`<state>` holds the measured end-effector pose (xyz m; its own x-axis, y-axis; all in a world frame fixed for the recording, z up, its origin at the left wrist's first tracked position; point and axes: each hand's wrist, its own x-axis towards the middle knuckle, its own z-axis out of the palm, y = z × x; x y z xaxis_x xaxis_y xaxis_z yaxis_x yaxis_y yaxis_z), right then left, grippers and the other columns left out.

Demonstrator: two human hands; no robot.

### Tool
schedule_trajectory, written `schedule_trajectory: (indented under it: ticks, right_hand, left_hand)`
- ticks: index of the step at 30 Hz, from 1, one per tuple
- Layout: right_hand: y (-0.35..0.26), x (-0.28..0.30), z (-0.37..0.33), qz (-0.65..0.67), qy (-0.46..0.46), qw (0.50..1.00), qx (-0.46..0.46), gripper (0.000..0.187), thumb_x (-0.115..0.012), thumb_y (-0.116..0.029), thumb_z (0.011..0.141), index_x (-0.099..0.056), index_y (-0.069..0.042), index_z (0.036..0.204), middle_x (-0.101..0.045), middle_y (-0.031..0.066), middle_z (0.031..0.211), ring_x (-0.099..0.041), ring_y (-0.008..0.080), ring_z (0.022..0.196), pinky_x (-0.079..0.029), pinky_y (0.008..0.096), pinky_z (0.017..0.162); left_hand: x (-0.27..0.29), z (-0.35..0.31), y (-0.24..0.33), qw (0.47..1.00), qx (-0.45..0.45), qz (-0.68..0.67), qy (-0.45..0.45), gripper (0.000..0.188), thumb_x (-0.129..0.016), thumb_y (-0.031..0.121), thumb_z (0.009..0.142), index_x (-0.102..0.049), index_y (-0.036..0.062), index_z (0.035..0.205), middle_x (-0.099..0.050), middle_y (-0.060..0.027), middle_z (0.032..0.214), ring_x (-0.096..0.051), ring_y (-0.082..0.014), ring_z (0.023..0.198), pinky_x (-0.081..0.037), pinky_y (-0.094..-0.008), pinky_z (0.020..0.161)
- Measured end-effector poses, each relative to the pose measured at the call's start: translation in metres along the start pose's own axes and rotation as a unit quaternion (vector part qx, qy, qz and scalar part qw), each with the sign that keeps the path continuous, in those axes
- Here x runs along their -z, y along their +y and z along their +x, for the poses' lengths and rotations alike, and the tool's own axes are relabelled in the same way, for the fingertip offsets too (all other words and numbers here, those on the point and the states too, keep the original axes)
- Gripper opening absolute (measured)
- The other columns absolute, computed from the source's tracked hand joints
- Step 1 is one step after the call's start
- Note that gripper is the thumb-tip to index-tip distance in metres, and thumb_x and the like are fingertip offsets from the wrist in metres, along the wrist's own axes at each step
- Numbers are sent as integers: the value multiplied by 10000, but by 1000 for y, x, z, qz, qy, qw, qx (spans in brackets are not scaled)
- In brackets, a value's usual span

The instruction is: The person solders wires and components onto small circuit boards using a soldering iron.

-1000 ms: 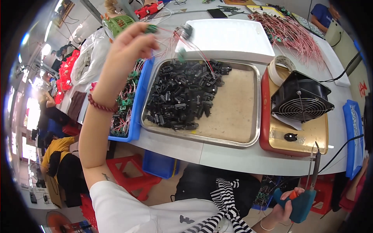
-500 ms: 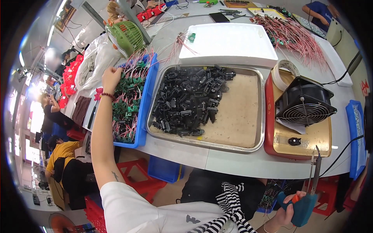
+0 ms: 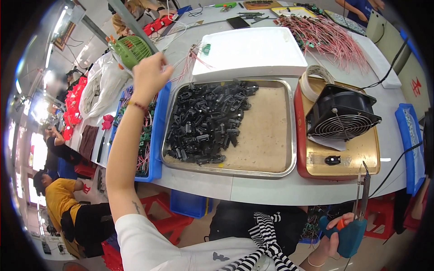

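My left hand (image 3: 151, 77) is raised at the far end of a blue bin (image 3: 157, 149), between it and a green fan. Its fingers are curled, and whatever they may hold is hidden. Green circuit boards (image 3: 145, 135) with pink and white wires fill the bin beneath my forearm. At the lower right, my right hand (image 3: 333, 235) grips a teal soldering gun (image 3: 352, 237) with an orange trigger. Its tip points up beside a gold-topped red box (image 3: 316, 168). A small black plastic part (image 3: 333, 160) lies on that box.
A metal tray (image 3: 291, 131) holds a heap of black plastic housings (image 3: 203, 122). Behind it stands a white foam box (image 3: 253, 49). A black cooling fan (image 3: 342, 113) and a tape roll (image 3: 315, 81) sit on the red box. Pink-wired boards (image 3: 325, 40) are piled far right.
My left hand has risen from the boards in the blue bin and moved right, toward the white foam box. My right hand keeps hold of the soldering gun. The whole view has shifted slightly.
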<state>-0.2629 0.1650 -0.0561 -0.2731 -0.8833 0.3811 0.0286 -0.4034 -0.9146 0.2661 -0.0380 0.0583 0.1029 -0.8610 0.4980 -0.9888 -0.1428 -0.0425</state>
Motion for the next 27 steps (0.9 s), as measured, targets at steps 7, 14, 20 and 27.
schedule_trajectory:
  ticks: [7,14,20,27]
  right_hand:
    - [-9,5,-7,-19,47,999,-16,440,-650,-198,729,-434,15,1047,-436,145,1033,-523,169,659,-418,242,624]
    - [-8,21,-16,-46,88,993,-67,441,-651,-205,711,-446,12,1036,-440,135,1029,-512,154,646,-413,240,618]
    - [7,22,-16,27,90,992,-79,449,-645,-186,712,-452,12,1066,-443,127,1034,-509,145,647,-411,237,608]
    - [5,23,-19,12,86,993,-86,461,-643,-186,712,-452,16,1081,-435,132,1050,-511,145,649,-412,236,608]
  left_hand:
    - [-128,88,20,993,-113,-24,16,246,-575,167,780,-677,143,1002,-677,-84,896,-595,-323,950,-492,-430,817]
    - [-156,116,5,991,-80,77,-72,64,-632,134,763,-652,108,818,-655,-82,937,-613,-273,905,-482,-439,747]
    - [-160,117,-2,995,-74,-47,-49,69,-665,132,754,-622,96,794,-626,-83,841,-602,-281,858,-487,-413,721]
    - [-168,122,-9,994,-105,-4,32,91,-614,130,806,-597,68,870,-641,-118,846,-615,-320,814,-485,-429,715]
